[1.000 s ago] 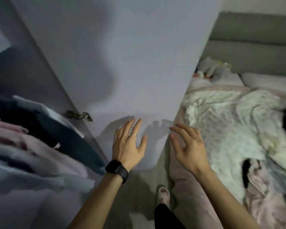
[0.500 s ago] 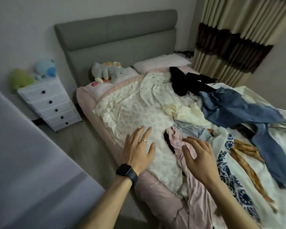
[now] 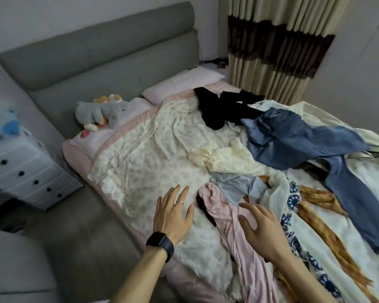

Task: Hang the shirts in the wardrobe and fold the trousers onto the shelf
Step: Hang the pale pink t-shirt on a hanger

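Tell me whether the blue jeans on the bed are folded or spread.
Spread, not folded: the blue jeans lie loose on the bed cover, one leg stretched out long.

Pink shirt [image 3: 231, 236] hem off-frame, btm.

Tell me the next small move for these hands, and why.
Probably lower the right hand and close its fingers on the pink garment near its top end. Both hands are open and hold nothing. The right hovers just over that garment, which is the nearest piece of clothing, while the left hand is over bare quilt beside it.
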